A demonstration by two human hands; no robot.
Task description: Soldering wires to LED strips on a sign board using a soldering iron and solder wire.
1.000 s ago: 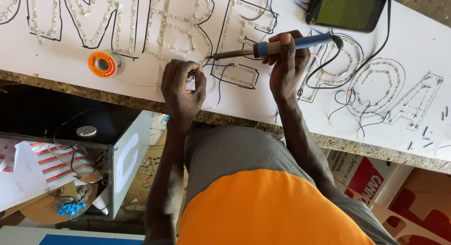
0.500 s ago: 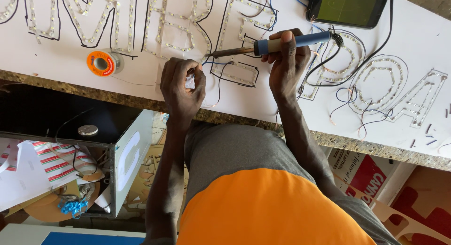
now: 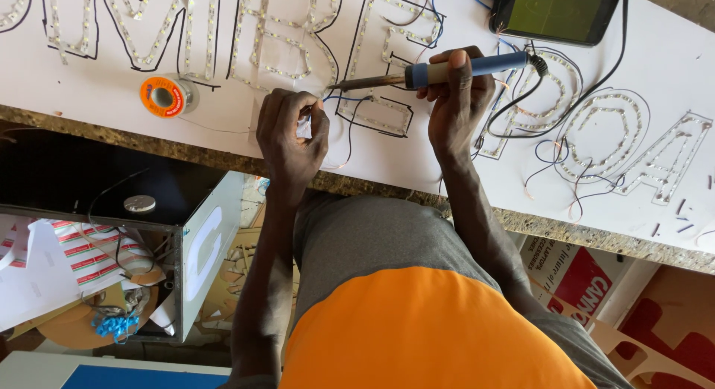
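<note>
Our right hand [image 3: 453, 98] grips the iron [image 3: 432, 72], tip near the letter [image 3: 383, 61] on the board [image 3: 447, 158]. Left hand [image 3: 290, 132] pinches sth small & white, can't tell what. Spool [image 3: 164, 96] sits further left.

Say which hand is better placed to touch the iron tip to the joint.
Right. The right hand grips the soldering iron, its tip beside the left hand, which pinches a small piece on the white board.

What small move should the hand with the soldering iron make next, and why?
Probably ease the soldering iron tip down and left to the spot pinched by the left hand. The right hand holds the iron with its tip just short of the left fingers.
</note>
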